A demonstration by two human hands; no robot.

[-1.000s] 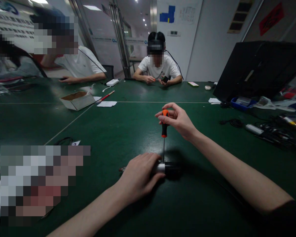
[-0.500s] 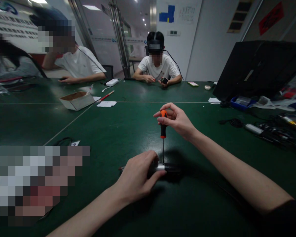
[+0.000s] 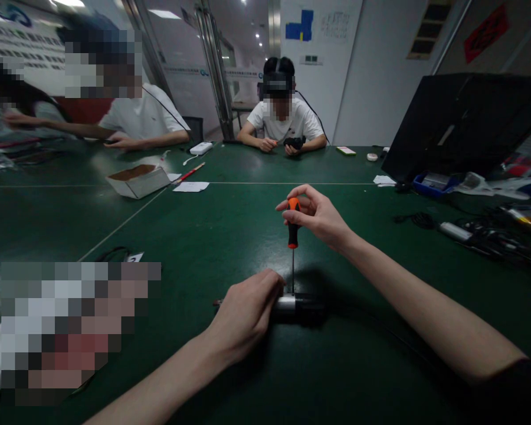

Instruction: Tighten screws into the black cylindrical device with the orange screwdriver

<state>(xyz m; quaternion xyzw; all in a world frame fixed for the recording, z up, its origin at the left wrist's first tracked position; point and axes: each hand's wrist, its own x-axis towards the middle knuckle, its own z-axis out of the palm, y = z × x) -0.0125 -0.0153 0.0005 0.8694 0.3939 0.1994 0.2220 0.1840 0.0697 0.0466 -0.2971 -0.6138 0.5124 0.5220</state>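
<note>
My right hand [image 3: 316,215] closes its fingertips around the orange-and-black handle of a screwdriver [image 3: 293,233]. The screwdriver stands upright, its thin shaft running down to a silver-and-black cylindrical corded tool [image 3: 307,306]. That tool lies sideways on the green table, and its exact kind does not show. Over its left part, my left hand [image 3: 248,307] is closed with the fingers curled down, hiding much of the body. A narrow tip pokes out left of the hand, and a dark cord trails off to the right.
An open white box [image 3: 139,184] and paper [image 3: 191,186] lie on the table [image 3: 221,230] ahead. Cables [image 3: 491,242], a blue tray [image 3: 433,183] and a large black panel [image 3: 464,127] are at right. Co-workers sit across the table and at left. A blurred-out item is at lower left.
My left thumb has drawn back left off the silver section, baring more of the tool. My right hand and the screwdriver look nearly still. A co-worker at left has stretched out an arm.
</note>
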